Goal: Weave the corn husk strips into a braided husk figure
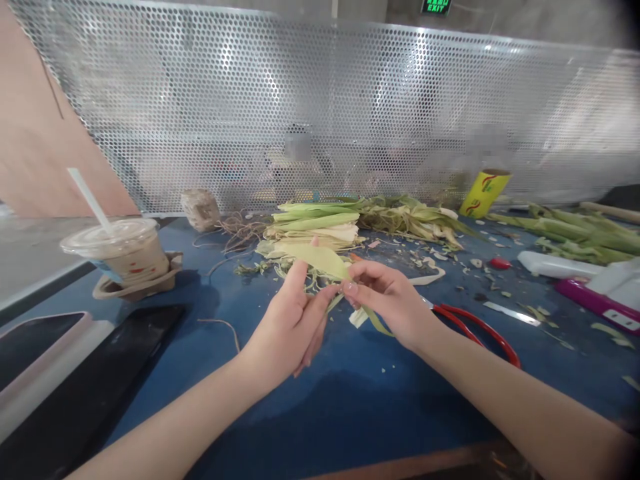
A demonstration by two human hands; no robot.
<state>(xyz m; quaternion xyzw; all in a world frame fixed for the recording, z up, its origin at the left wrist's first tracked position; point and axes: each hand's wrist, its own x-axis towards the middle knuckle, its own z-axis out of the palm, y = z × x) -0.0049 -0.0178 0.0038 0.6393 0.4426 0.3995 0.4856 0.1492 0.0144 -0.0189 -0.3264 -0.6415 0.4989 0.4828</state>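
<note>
Between my two hands, over the middle of the blue table, is a pale green corn husk strip (320,259). My left hand (295,317) grips its lower part, the fingers closed round it and the thumb raised along the leaf. With thumb and forefinger, my right hand (383,297) pinches the strip's right end, close to the left fingertips. A narrow tail of husk hangs below the right fingers. Just behind the hands lies a stack of cut corn husks (315,223). Red-handled scissors (475,330) rest partly under my right forearm.
A lidded drink cup (120,250) with a straw sits in a cardboard holder at left, near a phone (40,347) and a black tablet (100,393). Twine (240,233), loose husks (410,220), scraps, a yellow tube (485,193) and a glue gun (600,287) lie around. Perforated metal screen (325,100) stands behind.
</note>
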